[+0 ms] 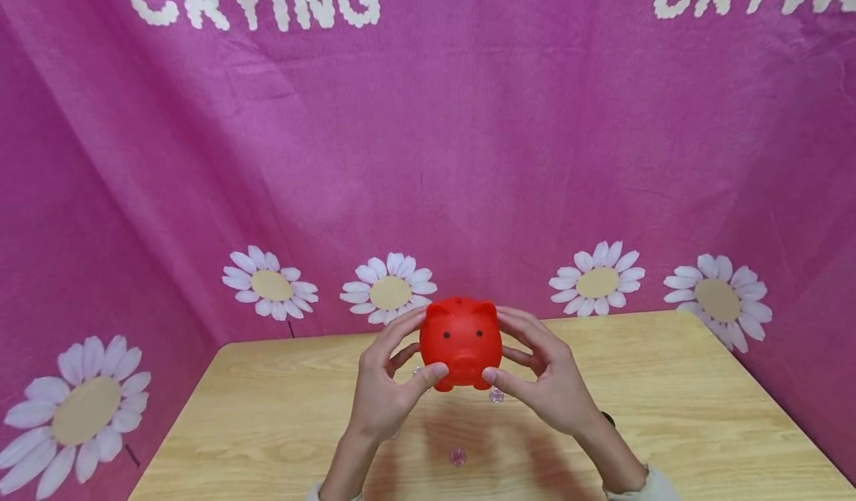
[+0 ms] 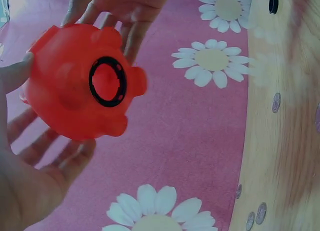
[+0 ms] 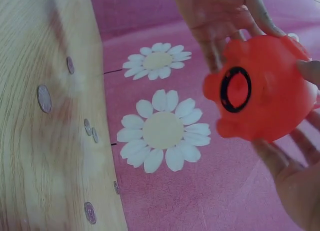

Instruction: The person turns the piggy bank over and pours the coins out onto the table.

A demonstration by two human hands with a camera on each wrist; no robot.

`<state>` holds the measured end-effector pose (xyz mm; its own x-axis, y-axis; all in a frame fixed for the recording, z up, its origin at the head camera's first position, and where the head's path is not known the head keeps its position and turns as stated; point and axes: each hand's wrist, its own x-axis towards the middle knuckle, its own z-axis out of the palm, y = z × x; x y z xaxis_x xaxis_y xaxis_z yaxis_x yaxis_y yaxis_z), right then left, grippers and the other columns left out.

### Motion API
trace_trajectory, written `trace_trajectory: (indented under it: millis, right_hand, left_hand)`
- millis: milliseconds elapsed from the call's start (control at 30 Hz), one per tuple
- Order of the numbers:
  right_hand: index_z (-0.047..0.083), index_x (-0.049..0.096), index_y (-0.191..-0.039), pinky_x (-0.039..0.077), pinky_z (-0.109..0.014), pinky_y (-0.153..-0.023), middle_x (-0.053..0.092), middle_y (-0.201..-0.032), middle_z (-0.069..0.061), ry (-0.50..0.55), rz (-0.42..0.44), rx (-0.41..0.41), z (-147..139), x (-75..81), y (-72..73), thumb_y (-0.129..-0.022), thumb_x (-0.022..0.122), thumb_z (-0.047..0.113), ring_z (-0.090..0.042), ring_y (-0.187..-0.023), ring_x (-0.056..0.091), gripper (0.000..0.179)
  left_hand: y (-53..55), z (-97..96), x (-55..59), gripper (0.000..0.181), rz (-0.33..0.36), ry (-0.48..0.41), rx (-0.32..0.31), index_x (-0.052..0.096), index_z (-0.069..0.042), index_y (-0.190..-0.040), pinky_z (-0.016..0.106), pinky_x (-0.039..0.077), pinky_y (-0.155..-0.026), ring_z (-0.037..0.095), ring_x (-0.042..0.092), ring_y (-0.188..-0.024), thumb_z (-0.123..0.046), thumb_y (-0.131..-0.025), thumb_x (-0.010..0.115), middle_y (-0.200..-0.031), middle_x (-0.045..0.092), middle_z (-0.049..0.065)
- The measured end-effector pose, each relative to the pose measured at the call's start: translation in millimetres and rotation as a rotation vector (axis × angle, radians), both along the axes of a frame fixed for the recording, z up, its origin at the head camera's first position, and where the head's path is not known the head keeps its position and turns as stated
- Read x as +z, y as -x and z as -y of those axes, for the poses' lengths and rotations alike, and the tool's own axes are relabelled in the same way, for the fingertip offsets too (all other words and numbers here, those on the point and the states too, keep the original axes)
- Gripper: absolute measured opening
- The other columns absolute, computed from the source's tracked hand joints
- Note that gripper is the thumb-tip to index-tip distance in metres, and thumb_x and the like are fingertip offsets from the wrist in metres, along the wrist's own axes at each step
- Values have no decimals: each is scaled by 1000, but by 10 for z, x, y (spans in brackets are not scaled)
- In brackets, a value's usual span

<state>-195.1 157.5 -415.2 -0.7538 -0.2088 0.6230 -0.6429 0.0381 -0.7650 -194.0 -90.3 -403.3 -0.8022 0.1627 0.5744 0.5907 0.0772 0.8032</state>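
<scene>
Both hands hold a red piggy bank (image 1: 461, 348) above the wooden table, its face toward the head camera. My left hand (image 1: 388, 386) grips one side, thumb at the front and fingers spread round it. On the opposite side, my right hand (image 1: 551, 382) holds it the same way. The wrist views show its underside, with short feet and a black-rimmed round opening (image 2: 107, 82). Small round translucent pieces lie on the table below, among them a pink one (image 1: 458, 456) and a clear one (image 1: 496, 395).
A small black round piece (image 2: 273, 4) lies on the table, partly hidden by the right wrist in the head view. The wooden table (image 1: 267, 412) meets a pink cloth (image 1: 468, 152) with white flowers behind and at the sides.
</scene>
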Motion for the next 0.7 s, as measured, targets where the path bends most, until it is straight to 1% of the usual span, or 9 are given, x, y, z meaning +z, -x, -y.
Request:
trace_trajectory:
  millis: [67, 133, 233, 333, 367, 467, 533, 600, 700]
  right_hand:
    - [2, 61, -148, 64, -28, -97, 62, -147, 1, -19, 44, -35, 4, 11, -4, -88, 82, -8, -5, -132, 64, 64]
    - [4, 62, -148, 64, -27, -96, 63, -146, -2, -35, 108, -63, 8, 20, -13, -91, 81, -2, -6, -127, 67, 60]
    - [10, 63, -148, 64, -26, -94, 63, -147, -11, -67, 208, -101, 21, 30, -26, -96, 80, 7, -19, -124, 72, 55]
    - [15, 64, -148, 64, -27, -88, 63, -149, -16, -114, 307, -142, 38, 37, -31, -99, 79, 18, -32, -123, 73, 52]
    - [16, 64, -149, 64, -27, -86, 64, -148, -17, -128, 337, -151, 43, 34, -29, -99, 78, 21, -34, -122, 73, 52]
    - [17, 64, -148, 66, -31, -84, 65, -147, -17, -154, 422, -168, 60, 22, -18, -101, 77, 28, -32, -117, 75, 51]
    - [16, 63, -148, 68, -34, -84, 66, -145, -18, -159, 459, -172, 73, 10, -7, -101, 76, 31, -29, -111, 77, 51]
    - [15, 63, -149, 69, -35, -83, 65, -144, -20, -158, 488, -172, 87, 11, -2, -102, 75, 33, -27, -107, 79, 51]
    - [15, 61, -150, 69, -39, -79, 64, -144, -22, -151, 538, -168, 103, 13, -5, -103, 74, 35, -27, -104, 79, 53]
  left_hand:
    - [1, -12, 1, 61, 55, -3, 25, 66, -15, -147, 31, 64, -98, 27, 66, -129, -10, -89, 86, -145, 68, 8]
    - [7, -27, -4, 58, 108, -3, 42, 66, -14, -146, 30, 66, -92, 32, 68, -123, -12, -91, 85, -142, 70, 9]
    - [23, -49, -20, 52, 187, 11, 68, 68, -16, -144, 28, 67, -83, 33, 71, -116, -17, -95, 83, -139, 72, 10]
    - [42, -53, -43, 48, 257, 53, 95, 69, -18, -143, 28, 67, -77, 30, 72, -112, -26, -98, 81, -137, 73, 10]
    - [49, -53, -52, 47, 278, 69, 102, 69, -18, -143, 29, 68, -76, 29, 72, -110, -28, -98, 80, -136, 73, 11]
    - [65, -55, -70, 48, 340, 103, 108, 69, -17, -143, 35, 69, -74, 27, 73, -104, -36, -100, 78, -134, 73, 14]
    - [73, -62, -81, 49, 370, 122, 105, 69, -16, -143, 38, 69, -72, 26, 75, -100, -40, -101, 76, -133, 73, 16]
    - [72, -67, -85, 51, 393, 136, 99, 68, -15, -144, 41, 69, -72, 24, 77, -97, -43, -102, 74, -133, 73, 18]
    - [73, -68, -96, 54, 417, 151, 94, 66, -15, -146, 41, 69, -69, 24, 79, -97, -47, -102, 71, -135, 72, 20]
